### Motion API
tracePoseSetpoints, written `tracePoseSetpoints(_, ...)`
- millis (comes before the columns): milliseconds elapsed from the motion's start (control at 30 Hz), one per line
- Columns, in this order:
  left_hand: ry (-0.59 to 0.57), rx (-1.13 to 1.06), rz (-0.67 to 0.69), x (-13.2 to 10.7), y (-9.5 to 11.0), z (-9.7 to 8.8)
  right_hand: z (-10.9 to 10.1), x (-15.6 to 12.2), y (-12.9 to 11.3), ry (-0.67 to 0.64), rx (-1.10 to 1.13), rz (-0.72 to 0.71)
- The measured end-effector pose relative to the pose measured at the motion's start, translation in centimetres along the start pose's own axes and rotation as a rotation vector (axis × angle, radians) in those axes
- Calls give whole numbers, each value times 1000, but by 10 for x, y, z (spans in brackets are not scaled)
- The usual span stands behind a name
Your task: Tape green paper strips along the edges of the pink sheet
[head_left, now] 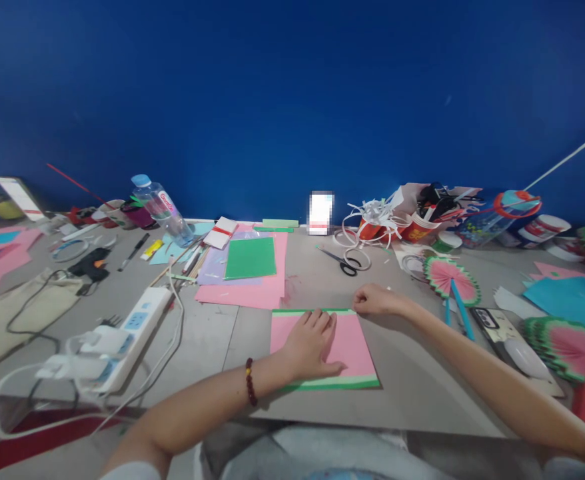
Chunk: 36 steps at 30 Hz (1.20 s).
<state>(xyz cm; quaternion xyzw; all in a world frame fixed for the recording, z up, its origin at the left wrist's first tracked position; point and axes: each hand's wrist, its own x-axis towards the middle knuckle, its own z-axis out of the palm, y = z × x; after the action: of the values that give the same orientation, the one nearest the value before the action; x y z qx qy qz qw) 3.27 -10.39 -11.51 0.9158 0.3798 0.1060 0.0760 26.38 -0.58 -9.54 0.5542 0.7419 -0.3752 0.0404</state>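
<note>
A pink sheet of paper [355, 347] with green strips along its top and bottom edges lies on the table before me. My left hand [313, 345] rests flat on it, fingers spread and pointing away from me. Beside the sheet's far right corner, my right hand [376, 300] is curled closed against the table. Its fingertips are turned under, so anything in them is hidden. Black-handled scissors [350, 267] lie beyond the right hand. A paper fan in pink, white and green [452, 280] is to its right.
Green paper [250, 259] tops pink and lilac sheets at the back left. A power strip [140, 327] with plugs and a loose white cable, a glue gun [90, 265] and a tilted bottle [165, 210] are left. A phone [320, 215] stands at the wall; cups of white strips [372, 223] stand right.
</note>
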Motion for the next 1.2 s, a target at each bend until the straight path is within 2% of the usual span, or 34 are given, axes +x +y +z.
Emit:
tracePoseSetpoints(267,22,1,-4,0,0,2,-2,-2,-7,25,-34,25)
tracePoseSetpoints(467,16,6,12,-1,-1,3,1,-4,0,9,10,-51)
tracePoseSetpoints(600,-1,28,74,-2,-1,-3,3,-6,-2,38,70,-84)
tracePoseSetpoints(700,-70,84,98,-4,1,-12,1,-9,-14,55,168,-97)
tracePoseSetpoints(800,-176,180,60,-6,7,-20,2,-10,-31,55,332,-102)
tracePoseSetpoints(933,-252,252,25,-6,19,-28,16,-7,-47,-112,574,-66)
tracePoseSetpoints(1067,-330,370,39,9,38,-32,26,-4,-47,-130,605,-87)
tracePoseSetpoints(1167,-219,234,178,36,45,-33,34,-2,-49,3,419,-72)
tracePoseSetpoints(1200,-142,167,221,48,44,-32,39,0,-53,70,332,-50)
